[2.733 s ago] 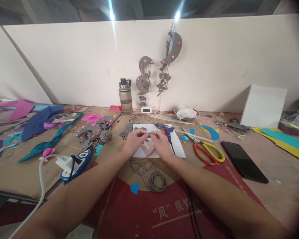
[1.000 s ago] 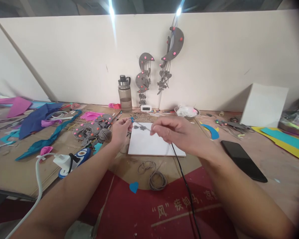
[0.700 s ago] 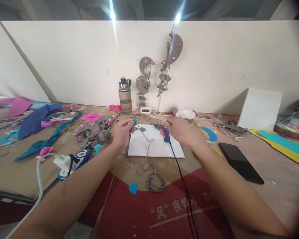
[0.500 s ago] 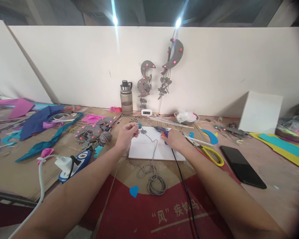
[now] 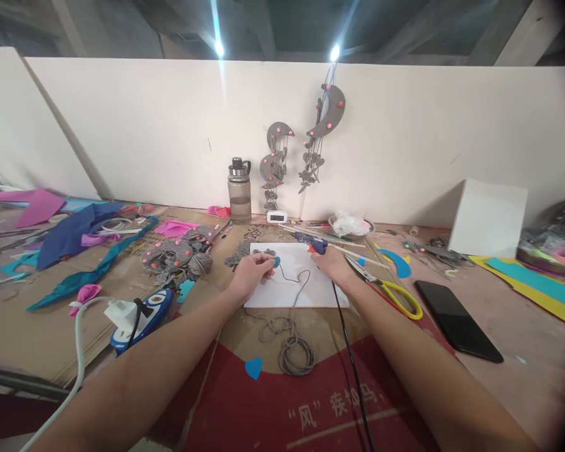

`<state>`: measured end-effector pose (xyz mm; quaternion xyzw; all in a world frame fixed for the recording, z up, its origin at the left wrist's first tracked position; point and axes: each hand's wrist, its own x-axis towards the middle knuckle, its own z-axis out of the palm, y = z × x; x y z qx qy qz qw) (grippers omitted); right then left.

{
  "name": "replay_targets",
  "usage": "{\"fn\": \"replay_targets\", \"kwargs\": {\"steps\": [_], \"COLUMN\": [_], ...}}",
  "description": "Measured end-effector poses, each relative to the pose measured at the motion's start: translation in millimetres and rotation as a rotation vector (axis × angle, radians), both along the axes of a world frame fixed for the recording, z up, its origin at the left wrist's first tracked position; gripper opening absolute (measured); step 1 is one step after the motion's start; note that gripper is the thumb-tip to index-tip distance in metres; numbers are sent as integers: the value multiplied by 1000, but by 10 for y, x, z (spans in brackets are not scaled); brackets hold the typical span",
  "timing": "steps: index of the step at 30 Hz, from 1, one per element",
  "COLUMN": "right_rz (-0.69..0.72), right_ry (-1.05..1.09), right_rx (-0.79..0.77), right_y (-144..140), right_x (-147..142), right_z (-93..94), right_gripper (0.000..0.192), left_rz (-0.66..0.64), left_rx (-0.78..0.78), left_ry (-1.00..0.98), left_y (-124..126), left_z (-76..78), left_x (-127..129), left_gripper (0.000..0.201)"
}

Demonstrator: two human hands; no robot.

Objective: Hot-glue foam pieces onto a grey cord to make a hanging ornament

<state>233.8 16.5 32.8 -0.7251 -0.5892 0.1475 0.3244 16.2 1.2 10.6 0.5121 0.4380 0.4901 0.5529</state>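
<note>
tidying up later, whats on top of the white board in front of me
On the white board lie a loop of grey string, the left hand pinching a small blue piece, and the right hand on the glue gun. Anything under the hands is hidden.

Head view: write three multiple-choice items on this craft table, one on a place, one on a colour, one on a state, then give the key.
1. Where does the phone lie?
A. right of the scissors
B. beside the water bottle
C. on the white board

2. What colour is the small piece pinched by the left hand?
A. yellow
B. blue
C. pink

3. How is the right hand engaged?
A. lying flat on the phone
B. raised well above the table
C. on the glue gun at the board's far edge

Key: 1 A, the dark phone lies flat, past the yellow scissor handles. 2 B, a blue bit shows at the fingertips, with grey cord trailing from it. 3 C, the hand covers the gun's handle, and its black cable runs back from there.
</note>
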Motion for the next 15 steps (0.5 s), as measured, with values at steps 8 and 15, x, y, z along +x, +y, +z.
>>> {"fn": "replay_targets", "kwargs": {"steps": [8,15], "right_rz": [206,526], "right_ry": [557,649], "right_rx": [216,361], "right_y": [-170,-404], "right_x": [-280,-488], "right_z": [137,252], "right_gripper": [29,31], "left_rz": [56,186], "left_rx": [-68,16], "left_ry": [-148,-280], "left_y": [31,99], "left_z": [47,162], "left_x": [-33,-121], "left_gripper": [36,35]}}
